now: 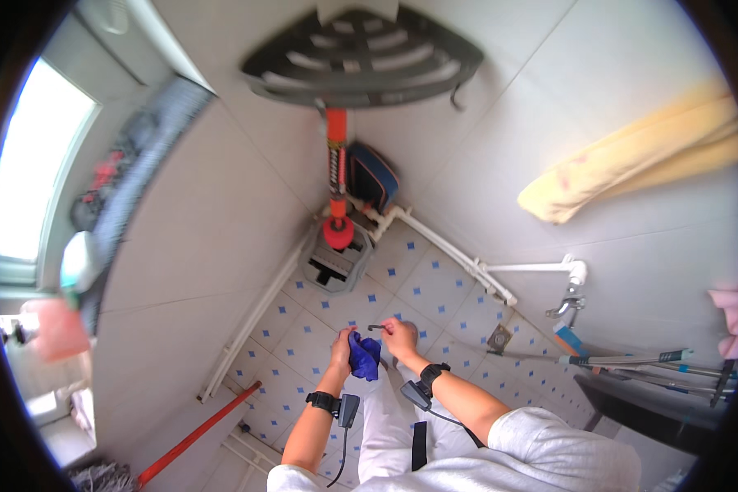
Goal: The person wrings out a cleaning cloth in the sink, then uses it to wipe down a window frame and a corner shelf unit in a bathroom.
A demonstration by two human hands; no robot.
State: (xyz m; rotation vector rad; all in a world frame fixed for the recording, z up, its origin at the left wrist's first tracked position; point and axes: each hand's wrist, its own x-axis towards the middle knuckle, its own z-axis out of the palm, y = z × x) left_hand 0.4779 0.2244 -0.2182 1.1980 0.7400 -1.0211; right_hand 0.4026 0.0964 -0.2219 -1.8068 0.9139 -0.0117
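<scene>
My left hand (pixel 341 350) grips a crumpled blue-purple cloth (pixel 365 358) above the tiled floor. Just to the right, my right hand (pixel 400 338) pinches a small dark hook (pixel 376 327) by one end, its bent tip pointing towards the cloth. The two hands are close together but apart. Higher up and nearer the camera is a black slatted corner shelf (pixel 369 58), with a similar dark hook (pixel 456 98) hanging under its right end.
A drain plunger (pixel 337 166) with a red cup rests on a grey bucket (pixel 318 249) in the corner. White pipes (pixel 443 246), a tap (pixel 571 301) and a yellow towel (pixel 627 157) line the right wall. A red-handled mop (pixel 203 430) lies left; several poles (pixel 627 358) lean right.
</scene>
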